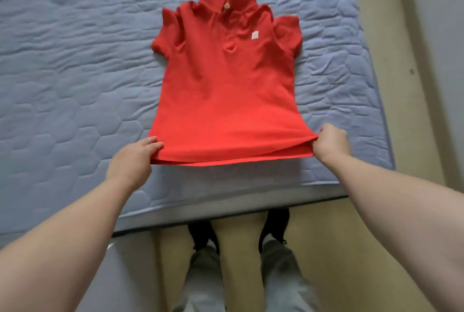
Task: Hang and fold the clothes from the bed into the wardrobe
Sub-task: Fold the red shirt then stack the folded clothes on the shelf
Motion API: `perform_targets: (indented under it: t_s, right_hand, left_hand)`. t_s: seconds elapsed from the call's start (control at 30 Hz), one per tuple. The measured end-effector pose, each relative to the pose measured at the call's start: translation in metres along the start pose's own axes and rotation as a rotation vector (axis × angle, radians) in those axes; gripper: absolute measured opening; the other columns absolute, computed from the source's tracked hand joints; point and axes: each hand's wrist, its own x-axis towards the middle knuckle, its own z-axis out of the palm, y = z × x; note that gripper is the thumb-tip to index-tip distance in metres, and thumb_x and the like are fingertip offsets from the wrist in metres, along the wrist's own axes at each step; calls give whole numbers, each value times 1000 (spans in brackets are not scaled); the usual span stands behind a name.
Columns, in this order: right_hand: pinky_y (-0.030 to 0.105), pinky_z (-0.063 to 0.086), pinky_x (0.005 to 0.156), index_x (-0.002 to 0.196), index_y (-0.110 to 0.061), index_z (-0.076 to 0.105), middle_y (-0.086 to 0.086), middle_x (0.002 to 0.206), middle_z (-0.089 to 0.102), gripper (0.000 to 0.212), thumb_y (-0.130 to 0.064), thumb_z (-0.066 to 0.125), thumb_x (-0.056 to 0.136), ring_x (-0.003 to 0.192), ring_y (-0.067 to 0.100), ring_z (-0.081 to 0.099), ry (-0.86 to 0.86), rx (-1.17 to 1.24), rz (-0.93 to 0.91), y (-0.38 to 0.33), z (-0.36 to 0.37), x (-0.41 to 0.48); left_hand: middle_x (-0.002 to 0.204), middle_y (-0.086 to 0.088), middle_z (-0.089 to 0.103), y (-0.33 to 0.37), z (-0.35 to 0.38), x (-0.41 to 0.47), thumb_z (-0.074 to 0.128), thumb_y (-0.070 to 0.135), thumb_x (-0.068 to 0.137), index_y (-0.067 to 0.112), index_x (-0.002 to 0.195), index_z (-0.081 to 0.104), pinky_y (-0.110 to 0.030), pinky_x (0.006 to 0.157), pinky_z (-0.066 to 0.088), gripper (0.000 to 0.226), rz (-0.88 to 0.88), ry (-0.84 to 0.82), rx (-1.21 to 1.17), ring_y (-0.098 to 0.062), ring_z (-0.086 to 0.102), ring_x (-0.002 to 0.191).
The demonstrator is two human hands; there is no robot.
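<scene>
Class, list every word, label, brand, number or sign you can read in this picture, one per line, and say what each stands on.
No text can be read.
White patch on the chest of the red short-sleeved polo shirt: too blurred to read.
Small pale tag inside the collar: too small to read.
Blue quilted mattress: no print.

I can read no text; the white patch on the red polo shirt is blurred.

bare quilted mattress left of red shirt, narrow strip right
</scene>
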Motion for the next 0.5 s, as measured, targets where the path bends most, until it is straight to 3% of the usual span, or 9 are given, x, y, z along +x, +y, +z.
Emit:
perform_targets:
  t_s: [0.13,0.3,0.5]
  right_hand:
    - [47,49,89,113,-3,57,31,116,60,22,-8,46,95,109,46,59,-6,2,94,26,60,-4]
    - [47,49,88,114,-5,53,28,118,60,21,-8,43,96,110,45,59,-34,-37,201,55,94,-24]
    - [44,48,85,111,-7,49,28,117,60,19,-8,41,94,108,44,61,-112,-69,272,89,113,-63]
  left_hand:
    - [162,13,27,-9,49,-13,47,-6,84,36,151,38,-44,94,50,79,-37,-144,103,-31,56,126]
    - [163,14,22,-18,85,-36,43,-10,84,35,154,33,-44,81,53,84,-23,-189,121,-34,63,110]
    - [166,14,6,-11,109,-79,40,-9,89,36,157,20,-44,91,51,84,-48,-351,159,-33,59,117]
